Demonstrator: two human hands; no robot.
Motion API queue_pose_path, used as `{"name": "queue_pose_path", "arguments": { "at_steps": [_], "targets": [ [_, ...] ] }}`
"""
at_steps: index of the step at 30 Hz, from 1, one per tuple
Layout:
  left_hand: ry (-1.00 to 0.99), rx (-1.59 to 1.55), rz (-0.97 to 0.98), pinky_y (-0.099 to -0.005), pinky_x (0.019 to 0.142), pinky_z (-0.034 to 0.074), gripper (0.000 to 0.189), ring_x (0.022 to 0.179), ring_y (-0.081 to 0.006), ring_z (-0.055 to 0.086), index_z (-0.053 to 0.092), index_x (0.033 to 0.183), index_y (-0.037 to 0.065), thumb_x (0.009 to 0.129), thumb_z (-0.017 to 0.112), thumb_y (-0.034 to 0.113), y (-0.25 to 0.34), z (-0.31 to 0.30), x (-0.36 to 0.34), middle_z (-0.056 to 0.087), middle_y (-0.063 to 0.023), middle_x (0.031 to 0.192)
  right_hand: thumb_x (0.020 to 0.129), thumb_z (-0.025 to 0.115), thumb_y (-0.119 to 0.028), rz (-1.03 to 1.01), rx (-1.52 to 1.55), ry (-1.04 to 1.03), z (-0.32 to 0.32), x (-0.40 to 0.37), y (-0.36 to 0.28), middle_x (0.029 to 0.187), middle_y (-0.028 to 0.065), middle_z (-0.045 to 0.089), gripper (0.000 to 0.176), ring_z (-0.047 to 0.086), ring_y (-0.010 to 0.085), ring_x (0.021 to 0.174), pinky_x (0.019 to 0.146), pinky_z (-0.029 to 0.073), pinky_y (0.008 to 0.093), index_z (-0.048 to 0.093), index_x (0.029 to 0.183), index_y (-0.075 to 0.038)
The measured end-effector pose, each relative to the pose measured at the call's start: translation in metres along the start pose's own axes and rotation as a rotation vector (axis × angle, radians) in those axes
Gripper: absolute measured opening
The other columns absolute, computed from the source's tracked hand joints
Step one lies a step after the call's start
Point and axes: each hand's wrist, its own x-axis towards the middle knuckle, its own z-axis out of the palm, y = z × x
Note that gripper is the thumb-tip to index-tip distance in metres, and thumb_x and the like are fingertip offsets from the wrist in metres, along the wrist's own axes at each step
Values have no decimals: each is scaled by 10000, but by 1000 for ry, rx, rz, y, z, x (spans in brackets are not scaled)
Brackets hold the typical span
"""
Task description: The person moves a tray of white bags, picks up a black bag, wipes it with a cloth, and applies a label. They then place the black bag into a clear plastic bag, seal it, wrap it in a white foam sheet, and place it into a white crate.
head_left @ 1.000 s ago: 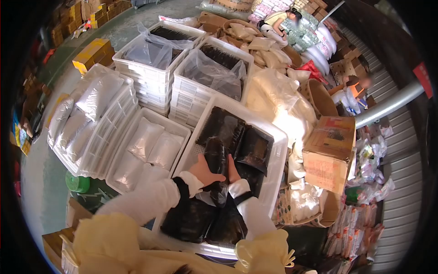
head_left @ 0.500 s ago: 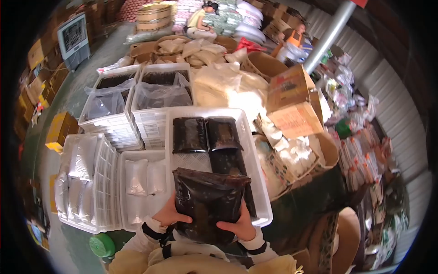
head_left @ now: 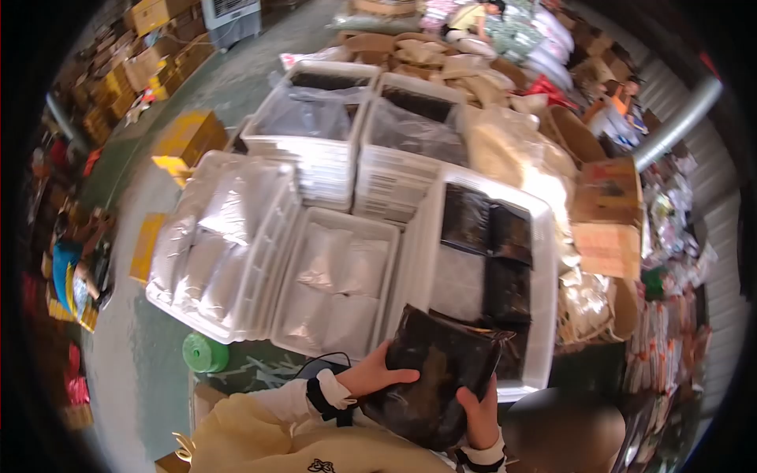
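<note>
Between my two hands is a dark, glossy sealed plastic bag (head_left: 434,370), its top edge tilted up to the right. My left hand (head_left: 380,372) grips its left side with the thumb across the front. On the lower right side, my right hand (head_left: 479,414) holds it the same way. Just beyond the bag is a white plastic crate (head_left: 538,315) with several similar dark bags (head_left: 507,290) lying flat in it. Part of that crate's near end is hidden behind the held bag. What the dark bags contain cannot be made out.
Left of it, a low white crate (head_left: 392,236) and a taller one (head_left: 285,185) hold silvery bags. Stacked white crates (head_left: 323,150) stand behind. A green round container (head_left: 205,352) sits on the floor. Cartons (head_left: 605,189) are at right; other people (head_left: 67,264) are farther off.
My view has swung left, so the crates appear farther right. Both hands still hold the dark bag, which is now tilted more and lower right in view.
</note>
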Motion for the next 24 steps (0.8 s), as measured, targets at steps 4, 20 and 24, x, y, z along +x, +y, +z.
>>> {"name": "queue_pose_path", "arguments": {
  "at_steps": [4,20,24],
  "targets": [
    [131,-41,23,-298,906,407,756,1031,-154,501,340,1278,-34,726,767,258,-20,-90,-21,541,-100,1103,758,732,-135,98,-200,-114,85,16,24,1186,111,488,734,474,182,1049,915,389,299,269,1305,21],
    [919,397,-345,-384,796,467,787,938,-351,602,520,1052,-81,619,761,530,-269,-388,114,611,-230,986,705,742,-426,480,-242,-37,184,266,469,1123,205,548,767,542,295,1019,862,432,335,447,1177,102],
    [913,438,-324,-419,826,444,800,993,-386,559,468,1118,-92,668,732,514,-309,-416,146,557,-267,1062,741,708,-427,485,-248,30,182,293,532,1151,231,532,744,518,317,1060,893,411,354,446,1185,109]
  ]
}}
